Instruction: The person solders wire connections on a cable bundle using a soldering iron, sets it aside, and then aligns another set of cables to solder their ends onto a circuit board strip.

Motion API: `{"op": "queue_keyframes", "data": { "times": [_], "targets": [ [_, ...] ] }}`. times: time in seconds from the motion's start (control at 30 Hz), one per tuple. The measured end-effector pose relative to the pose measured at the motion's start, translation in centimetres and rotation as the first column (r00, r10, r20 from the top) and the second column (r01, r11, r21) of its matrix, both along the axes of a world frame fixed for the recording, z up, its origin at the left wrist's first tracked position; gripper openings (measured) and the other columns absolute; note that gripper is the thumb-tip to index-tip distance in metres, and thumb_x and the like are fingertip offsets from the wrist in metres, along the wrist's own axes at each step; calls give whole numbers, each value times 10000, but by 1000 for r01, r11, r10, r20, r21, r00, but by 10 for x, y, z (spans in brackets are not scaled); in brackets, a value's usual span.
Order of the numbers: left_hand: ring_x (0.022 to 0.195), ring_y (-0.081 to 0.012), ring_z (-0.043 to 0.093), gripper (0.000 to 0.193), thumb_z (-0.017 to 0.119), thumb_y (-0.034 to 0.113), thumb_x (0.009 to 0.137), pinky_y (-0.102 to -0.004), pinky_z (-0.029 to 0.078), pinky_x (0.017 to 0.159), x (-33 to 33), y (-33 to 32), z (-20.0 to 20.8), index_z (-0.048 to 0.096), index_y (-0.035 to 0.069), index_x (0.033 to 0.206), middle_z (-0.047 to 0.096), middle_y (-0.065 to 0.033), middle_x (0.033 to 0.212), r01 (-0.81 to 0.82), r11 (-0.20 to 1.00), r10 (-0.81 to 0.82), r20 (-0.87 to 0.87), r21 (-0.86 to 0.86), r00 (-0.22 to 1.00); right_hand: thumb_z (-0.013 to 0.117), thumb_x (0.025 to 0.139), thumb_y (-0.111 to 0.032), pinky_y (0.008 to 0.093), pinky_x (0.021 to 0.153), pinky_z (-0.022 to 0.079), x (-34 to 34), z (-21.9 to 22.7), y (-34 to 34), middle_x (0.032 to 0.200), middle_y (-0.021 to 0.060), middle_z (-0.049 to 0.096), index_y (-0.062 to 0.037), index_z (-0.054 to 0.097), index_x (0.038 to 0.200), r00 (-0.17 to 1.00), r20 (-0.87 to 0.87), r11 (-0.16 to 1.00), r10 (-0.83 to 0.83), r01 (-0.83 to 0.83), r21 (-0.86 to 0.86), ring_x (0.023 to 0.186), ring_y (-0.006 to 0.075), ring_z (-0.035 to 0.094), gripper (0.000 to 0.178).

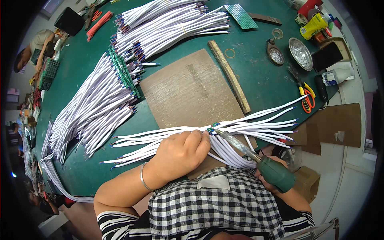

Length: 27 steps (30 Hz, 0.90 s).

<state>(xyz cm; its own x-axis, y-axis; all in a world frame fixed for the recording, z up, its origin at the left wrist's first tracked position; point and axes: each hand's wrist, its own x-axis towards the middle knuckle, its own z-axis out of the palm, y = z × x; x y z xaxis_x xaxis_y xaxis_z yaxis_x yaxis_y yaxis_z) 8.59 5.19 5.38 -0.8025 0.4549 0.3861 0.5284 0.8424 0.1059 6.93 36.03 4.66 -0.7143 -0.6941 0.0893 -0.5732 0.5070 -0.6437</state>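
Observation:
My left hand (182, 153) is closed, its fingertips pinching white cables (228, 148) beside a small green circuit board (212, 129). From there the cables fan out to both sides, and some curve down toward my apron. My right hand (263, 181) grips a soldering iron (277, 173) by its dark green handle, which hides most of the fingers. The iron's metal shaft slants up to the left, and its tip is at or very close to the board. Whether the tip touches the board cannot be made out.
A brown board (188, 88) lies under the work, with a wooden bar (229, 76) along its right side. Heaps of white cables (92, 100) cover the left and far table. To the right are a metal bowl (301, 54), yellow-handled pliers (307, 92) and a yellow bottle (313, 26).

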Motion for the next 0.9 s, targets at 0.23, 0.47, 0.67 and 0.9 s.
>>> {"op": "queue_keyframes", "data": {
  "times": [0.23, 0.47, 0.67, 0.9],
  "targets": [
    [635, -169, 589, 272, 626, 72, 727, -267, 493, 514, 1, 1, 9, 628, -21, 983, 591, -87, 851, 16, 999, -11, 100, -49, 995, 689, 720, -200, 358, 695, 529, 9, -11, 0, 902, 99, 660, -101, 674, 984, 982, 153, 994, -110, 105, 41, 792, 287, 641, 282],
    [626, -165, 581, 290, 621, 74, 735, -258, 487, 507, 0, 2, 14, 625, -37, 1002, 570, -77, 821, 38, 994, -26, 114, -104, 993, 725, 691, -249, 375, 717, 531, 12, -18, 4, 942, 103, 653, -107, 672, 995, 977, 152, 987, -148, 137, 81, 835, 295, 637, 340],
    [635, -163, 584, 294, 613, 82, 741, -254, 491, 515, -1, 2, 17, 621, -42, 1008, 572, -78, 826, 49, 990, -30, 143, -130, 989, 731, 685, -282, 379, 676, 531, 4, -3, -6, 920, 101, 653, -111, 673, 991, 988, 124, 988, -93, 77, 132, 799, 303, 637, 355],
    [638, -162, 585, 296, 611, 85, 739, -252, 494, 527, -2, 2, 19, 619, -43, 1006, 575, -81, 828, 54, 990, -32, 162, -133, 986, 696, 747, -372, 346, 625, 530, 3, -3, -1, 897, 84, 650, -81, 667, 976, 991, -123, 971, 54, -23, 239, 756, 261, 644, 371]
  ]
}}
